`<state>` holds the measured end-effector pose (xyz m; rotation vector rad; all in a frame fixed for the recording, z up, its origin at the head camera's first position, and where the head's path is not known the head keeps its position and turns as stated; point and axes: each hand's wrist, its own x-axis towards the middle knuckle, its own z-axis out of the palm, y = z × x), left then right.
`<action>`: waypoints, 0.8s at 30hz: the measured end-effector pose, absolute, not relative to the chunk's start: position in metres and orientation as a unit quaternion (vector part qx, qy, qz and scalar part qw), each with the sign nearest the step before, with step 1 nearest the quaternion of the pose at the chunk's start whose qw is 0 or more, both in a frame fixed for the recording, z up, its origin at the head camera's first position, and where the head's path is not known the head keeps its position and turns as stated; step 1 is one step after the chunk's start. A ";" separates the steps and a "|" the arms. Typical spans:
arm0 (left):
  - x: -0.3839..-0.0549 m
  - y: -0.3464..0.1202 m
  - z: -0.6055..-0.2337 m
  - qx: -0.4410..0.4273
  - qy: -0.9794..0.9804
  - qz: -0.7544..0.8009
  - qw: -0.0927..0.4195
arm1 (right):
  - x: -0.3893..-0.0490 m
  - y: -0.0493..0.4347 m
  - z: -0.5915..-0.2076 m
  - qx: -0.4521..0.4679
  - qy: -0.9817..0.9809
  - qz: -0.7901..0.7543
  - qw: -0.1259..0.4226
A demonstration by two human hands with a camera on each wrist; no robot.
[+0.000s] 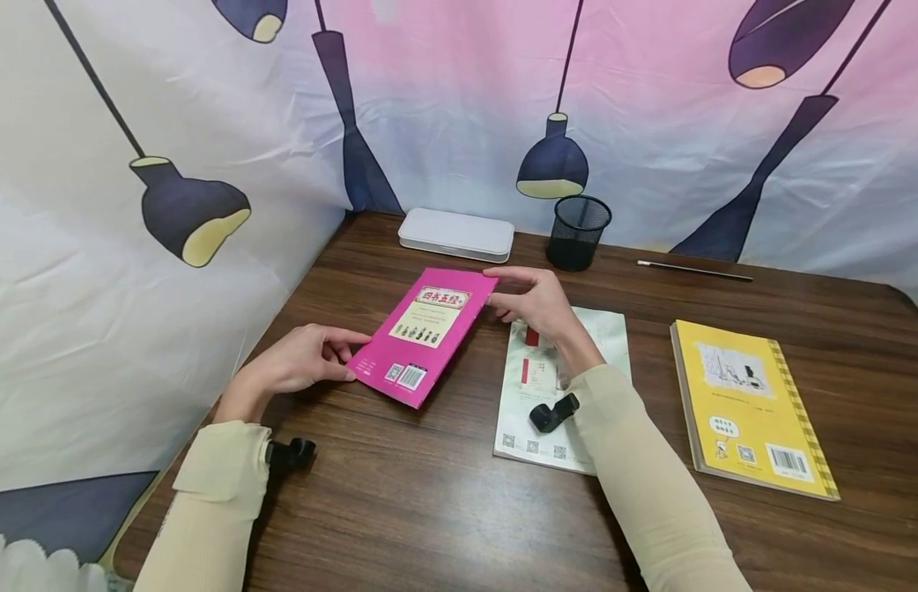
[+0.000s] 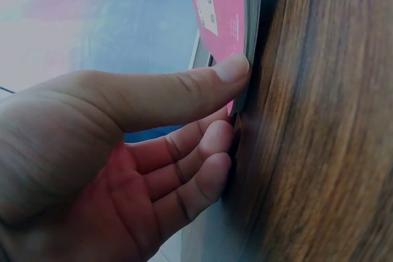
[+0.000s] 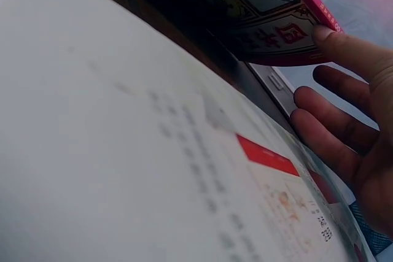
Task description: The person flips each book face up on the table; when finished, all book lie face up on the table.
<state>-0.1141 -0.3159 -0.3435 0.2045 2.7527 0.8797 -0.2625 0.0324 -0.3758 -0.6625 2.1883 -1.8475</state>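
Observation:
A thin magenta book (image 1: 377, 362) is held tilted above the table, its barcode side up and its right edge raised. My left hand (image 1: 302, 358) pinches its near left corner; the left wrist view shows the thumb (image 2: 184, 90) on the cover, with the other fingers curled low beside the tabletop. At the far right corner my right hand (image 1: 536, 302) pinches the book between thumb and index finger. The right wrist view shows the book's dark, illustrated underside (image 3: 270, 23). Below the right forearm lies a pale green book (image 1: 514, 419), partly hidden by that hand and sleeve.
A yellow book (image 1: 754, 411) lies on the right of the brown wooden table (image 1: 399, 510). Along the back stand a white case (image 1: 456, 233) and a black mesh pen cup (image 1: 577, 234), with a pencil (image 1: 695, 270) lying farther right. A lamp-patterned cloth (image 1: 444, 99) hangs behind.

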 end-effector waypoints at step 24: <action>-0.112 -0.319 -0.342 0.077 0.934 0.326 0.124 | -0.263 0.033 -0.376 -0.199 0.758 -0.618 0.064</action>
